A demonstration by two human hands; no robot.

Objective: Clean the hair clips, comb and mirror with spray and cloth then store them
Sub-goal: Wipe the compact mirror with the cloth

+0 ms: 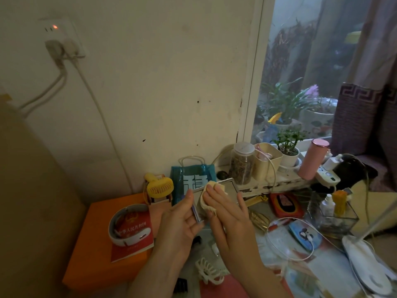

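My left hand (182, 224) holds a square metal-framed mirror (231, 188) by its left edge, raised above the table. Against the mirror's face my right hand (225, 211) presses a cream cloth (207, 204) with flat fingers. A white claw hair clip (209, 272) lies on the table below my wrists. A gold hair clip (260, 219) rests to the right of my right hand. A dark clip (180, 284) sits near the bottom edge. I do not see a comb or a spray bottle.
An orange box (92, 250) at left carries a red booklet (137, 239), a white ring device and a yellow fan (160, 186). A teal bag (189, 181), jar (241, 164), cream bin (266, 162), pink bottle (313, 160) and glass box (333, 218) stand behind and right. White cables cross the table.
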